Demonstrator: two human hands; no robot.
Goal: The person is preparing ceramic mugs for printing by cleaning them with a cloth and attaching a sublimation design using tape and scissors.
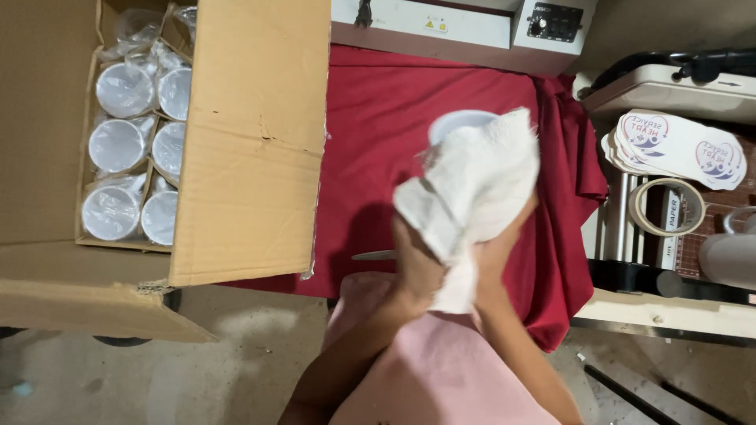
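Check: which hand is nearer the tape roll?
Right. The right hand, under the white cloth, is on the side of the tape roll; the left hand sits farther away.

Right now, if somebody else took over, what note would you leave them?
Both hands are up over the red cloth. The left hand and right hand together hold a white mug wrapped in a white towel. The cardboard box on the left has six wrapped mugs in dividers. Done: this one mug is out and in the towel. Left: the six in the box.
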